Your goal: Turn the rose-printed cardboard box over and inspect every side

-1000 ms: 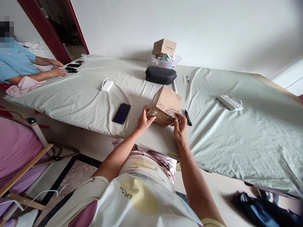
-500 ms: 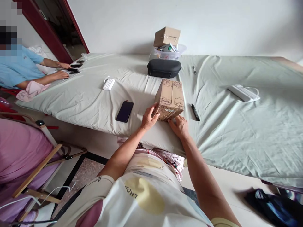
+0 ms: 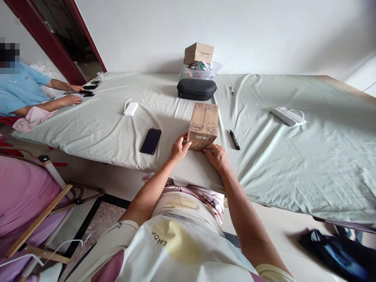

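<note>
A small cardboard box [image 3: 203, 124] with pen scribbles on it rests on the pale green sheet [image 3: 293, 156] near the table's front edge. My left hand [image 3: 178, 149] grips the box's lower left corner, thumb on its near face. My right hand [image 3: 216, 156] lies at its lower right corner, fingers curled against the base. A black marker [image 3: 234, 139] lies just right of the box, and a black phone [image 3: 150, 140] lies to its left.
Behind the box sit a black zip case [image 3: 196, 89], a clear tub [image 3: 202, 71] with another cardboard box [image 3: 199, 53] on top, a white charger [image 3: 131, 108] and a white power strip [image 3: 288, 116]. Another person in blue [image 3: 26, 88] has hands on phones at the far left. A wooden chair [image 3: 38, 219] stands lower left.
The box was tilted on an edge in both hands; it has turned square and now sits flat on the sheet. My right hand dropped from its upper corner to its base.
</note>
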{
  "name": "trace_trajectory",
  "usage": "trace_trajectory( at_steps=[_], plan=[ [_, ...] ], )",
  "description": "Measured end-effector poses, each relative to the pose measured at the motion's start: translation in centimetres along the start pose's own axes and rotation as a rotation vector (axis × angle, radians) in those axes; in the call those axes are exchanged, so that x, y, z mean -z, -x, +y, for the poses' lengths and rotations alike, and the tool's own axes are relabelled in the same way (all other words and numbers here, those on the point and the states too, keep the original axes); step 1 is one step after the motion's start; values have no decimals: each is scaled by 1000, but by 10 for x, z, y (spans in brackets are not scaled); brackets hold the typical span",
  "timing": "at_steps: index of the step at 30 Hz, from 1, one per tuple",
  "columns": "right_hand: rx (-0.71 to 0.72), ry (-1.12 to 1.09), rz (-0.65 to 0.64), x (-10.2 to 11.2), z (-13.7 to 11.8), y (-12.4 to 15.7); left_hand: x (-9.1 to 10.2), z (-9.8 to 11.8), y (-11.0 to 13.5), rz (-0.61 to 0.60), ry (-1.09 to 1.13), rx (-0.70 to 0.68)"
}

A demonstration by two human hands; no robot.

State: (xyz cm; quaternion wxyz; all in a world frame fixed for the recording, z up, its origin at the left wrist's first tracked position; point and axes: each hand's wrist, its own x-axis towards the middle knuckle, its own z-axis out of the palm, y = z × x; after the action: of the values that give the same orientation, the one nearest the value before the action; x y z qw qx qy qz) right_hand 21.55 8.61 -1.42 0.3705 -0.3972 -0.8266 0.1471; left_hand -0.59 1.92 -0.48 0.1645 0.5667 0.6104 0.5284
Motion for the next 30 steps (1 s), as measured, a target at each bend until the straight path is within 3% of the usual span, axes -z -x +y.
trace_trajectory(
  at_steps=[7, 15, 20, 25, 30],
  plan=[
    [24, -31, -46, 1, -2, 1, 3, -1, 0, -8, -4, 6],
    [176, -146, -190, 8, -23, 2, 7, -3, 0, 66, 7, 41],
    [195, -161, -203, 11, -29, 2, 6, 2, 2, 64, 3, -45],
    [188, -159, -226, 10, -29, 2, 2, 4, 6, 146, -47, -173],
    [187, -164, -208, 8, -26, 2, 0, 6, 6, 231, -165, -211]
  ],
)
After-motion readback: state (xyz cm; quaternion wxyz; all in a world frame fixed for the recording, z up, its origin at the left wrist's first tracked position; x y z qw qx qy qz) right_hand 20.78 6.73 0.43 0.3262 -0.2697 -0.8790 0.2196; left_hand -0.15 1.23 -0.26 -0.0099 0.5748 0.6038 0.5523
